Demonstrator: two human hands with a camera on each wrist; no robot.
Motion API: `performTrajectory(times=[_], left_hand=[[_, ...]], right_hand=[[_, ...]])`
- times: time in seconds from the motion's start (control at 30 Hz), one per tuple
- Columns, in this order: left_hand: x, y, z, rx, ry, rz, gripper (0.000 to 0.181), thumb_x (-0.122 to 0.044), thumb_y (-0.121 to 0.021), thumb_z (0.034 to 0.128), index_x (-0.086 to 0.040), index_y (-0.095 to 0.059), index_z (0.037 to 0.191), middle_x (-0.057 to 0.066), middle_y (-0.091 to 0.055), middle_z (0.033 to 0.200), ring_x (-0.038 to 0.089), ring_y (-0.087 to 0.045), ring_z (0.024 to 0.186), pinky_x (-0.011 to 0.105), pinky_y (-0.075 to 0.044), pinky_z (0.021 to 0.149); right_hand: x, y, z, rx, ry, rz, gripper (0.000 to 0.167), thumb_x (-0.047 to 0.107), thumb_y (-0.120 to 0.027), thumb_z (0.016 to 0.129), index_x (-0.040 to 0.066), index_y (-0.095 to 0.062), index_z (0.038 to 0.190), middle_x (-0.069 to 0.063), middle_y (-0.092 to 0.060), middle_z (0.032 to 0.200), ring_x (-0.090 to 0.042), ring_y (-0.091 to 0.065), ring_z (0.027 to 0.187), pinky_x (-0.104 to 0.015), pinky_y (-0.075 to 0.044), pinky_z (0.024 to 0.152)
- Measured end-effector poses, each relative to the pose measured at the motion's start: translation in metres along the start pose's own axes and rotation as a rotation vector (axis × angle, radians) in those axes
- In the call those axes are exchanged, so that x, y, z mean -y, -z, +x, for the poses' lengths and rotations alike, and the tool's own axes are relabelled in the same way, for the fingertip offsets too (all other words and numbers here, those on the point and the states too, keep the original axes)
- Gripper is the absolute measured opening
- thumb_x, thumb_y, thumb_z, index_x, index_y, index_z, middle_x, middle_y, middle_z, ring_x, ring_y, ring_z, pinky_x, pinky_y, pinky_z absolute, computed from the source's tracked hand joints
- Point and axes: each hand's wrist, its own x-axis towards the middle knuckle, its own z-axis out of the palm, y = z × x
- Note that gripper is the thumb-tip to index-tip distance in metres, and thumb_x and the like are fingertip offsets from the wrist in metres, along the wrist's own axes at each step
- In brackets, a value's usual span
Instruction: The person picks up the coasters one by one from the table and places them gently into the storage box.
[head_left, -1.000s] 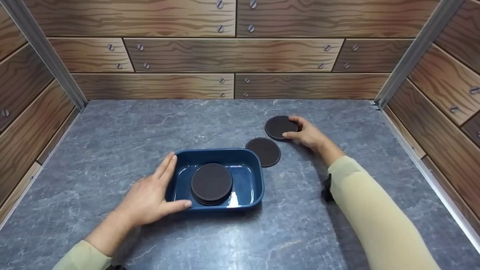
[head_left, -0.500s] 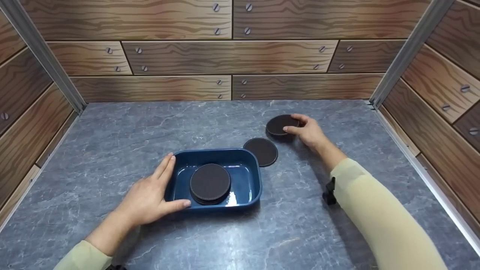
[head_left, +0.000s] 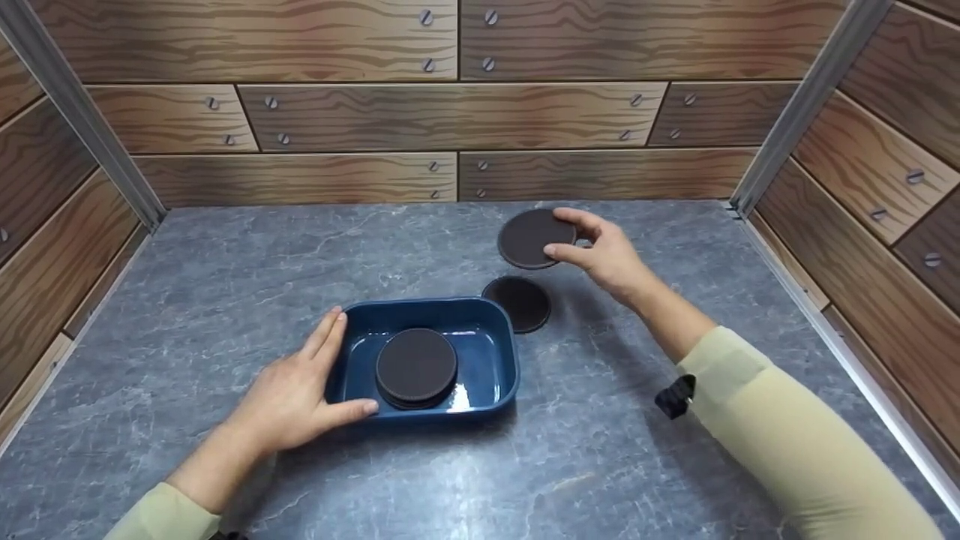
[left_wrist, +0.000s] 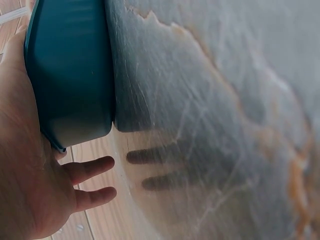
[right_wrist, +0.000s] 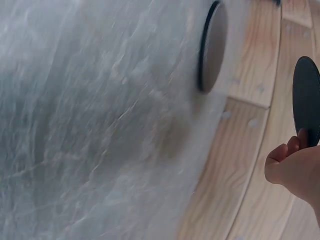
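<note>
My right hand (head_left: 607, 255) pinches a dark round coaster (head_left: 529, 238) by its right edge, between thumb and fingers. The coaster is lifted off the table and tilted; the right wrist view shows it edge-on too. Below it, another coaster (head_left: 525, 305) lies flat, close by the right far corner of a blue rectangular dish (head_left: 508, 360). A stack of several coasters (head_left: 416, 367) sits inside the dish, left of its middle. At the dish's left end rests my left hand (head_left: 289, 401), thumb along the near rim, straight fingers at the far left corner.
The grey marbled tabletop (head_left: 637, 465) runs back to a wood-patterned wall (head_left: 360, 116). Similar side walls with metal corner posts (head_left: 795, 105) enclose it left and right. A black wrist device (head_left: 675, 396) hangs under the right sleeve.
My right hand has raised the coaster from the table and carried it left, tipping its face toward me. The left hand and the dish keep their place; the head view shifts slightly.
</note>
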Motion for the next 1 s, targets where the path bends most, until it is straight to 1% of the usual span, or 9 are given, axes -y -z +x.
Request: performTrajectory(times=[0.1,0.17,0.33,0.4,0.47,0.63,0.7,0.8,1.0], left_hand=[[0.0,0.0,0.0,-0.009,-0.008,0.0,0.121,-0.079,-0.067,0.0869,-0.009,-0.016,0.171,0.011,-0.016,0.177,0.051,-0.065,0.117,0.067,-0.052,0.092],[0.0,0.0,0.0,-0.016,-0.015,-0.002,0.121,-0.078,-0.068,0.0869,-0.008,-0.017,0.171,0.012,-0.017,0.177,0.051,-0.066,0.115,0.066,-0.053,0.091],[0.0,0.0,0.0,-0.024,-0.024,0.001,0.121,-0.078,-0.068,0.0866,-0.007,-0.018,0.171,0.012,-0.017,0.177,0.051,-0.067,0.112,0.066,-0.053,0.091],[0.0,0.0,0.0,-0.022,-0.022,0.002,0.121,-0.079,-0.068,0.0865,-0.007,-0.018,0.171,0.012,-0.016,0.177,0.051,-0.067,0.112,0.066,-0.053,0.091],[0.0,0.0,0.0,-0.019,-0.02,0.0,0.121,-0.079,-0.068,0.0865,-0.008,-0.017,0.171,0.012,-0.016,0.177,0.051,-0.067,0.112,0.066,-0.053,0.092],[0.0,0.0,0.0,-0.016,-0.019,-0.007,0.121,-0.079,-0.068,0.0867,-0.008,-0.017,0.171,0.011,-0.016,0.177,0.051,-0.066,0.114,0.066,-0.052,0.093],[0.0,0.0,0.0,-0.013,-0.018,-0.008,0.121,-0.079,-0.068,0.0868,-0.008,-0.017,0.171,0.011,-0.015,0.177,0.051,-0.066,0.115,0.066,-0.052,0.094],[0.0,0.0,0.0,-0.008,-0.015,-0.008,0.121,-0.079,-0.067,0.087,-0.008,-0.016,0.171,0.011,-0.015,0.177,0.051,-0.066,0.117,0.066,-0.052,0.095],[0.0,0.001,-0.001,-0.002,-0.011,-0.008,0.121,-0.079,-0.067,0.0874,-0.008,-0.016,0.171,0.011,-0.016,0.177,0.05,-0.067,0.115,0.066,-0.052,0.093]], right_hand=[[0.01,-0.009,-0.008,0.027,0.033,0.004,0.066,0.01,-0.083,0.093,0.004,-0.057,0.152,-0.019,-0.062,0.14,-0.024,-0.056,0.111,-0.022,-0.052,0.081],[0.017,-0.015,-0.013,0.047,0.049,0.001,0.065,0.01,-0.084,0.092,0.005,-0.058,0.152,-0.017,-0.063,0.14,-0.025,-0.058,0.11,-0.024,-0.052,0.082],[0.032,-0.03,-0.024,0.1,0.096,0.0,0.064,0.008,-0.084,0.091,0.005,-0.059,0.15,-0.013,-0.065,0.141,-0.023,-0.06,0.117,-0.033,-0.05,0.093],[0.036,-0.036,-0.027,0.121,0.115,0.012,0.064,0.007,-0.083,0.091,0.004,-0.059,0.15,-0.013,-0.065,0.14,-0.023,-0.06,0.118,-0.035,-0.049,0.095],[0.04,-0.042,-0.031,0.141,0.126,0.029,0.064,0.006,-0.083,0.091,0.003,-0.059,0.149,-0.014,-0.066,0.138,-0.025,-0.062,0.113,-0.034,-0.05,0.093],[0.047,-0.059,-0.041,0.193,0.136,0.045,0.063,0.008,-0.084,0.091,0.006,-0.06,0.149,-0.015,-0.066,0.131,-0.032,-0.067,0.096,-0.03,-0.056,0.08],[0.047,-0.066,-0.044,0.222,0.134,0.052,0.063,0.009,-0.083,0.092,0.006,-0.06,0.15,-0.016,-0.065,0.129,-0.032,-0.068,0.096,-0.031,-0.058,0.079],[0.048,-0.077,-0.047,0.266,0.133,0.065,0.062,0.01,-0.082,0.093,0.006,-0.059,0.151,-0.016,-0.065,0.13,-0.031,-0.069,0.1,-0.033,-0.06,0.081],[0.047,-0.095,-0.053,0.324,0.151,0.035,0.061,0.013,-0.081,0.094,0.007,-0.059,0.151,-0.013,-0.068,0.127,-0.028,-0.066,0.101,-0.03,-0.056,0.083]])
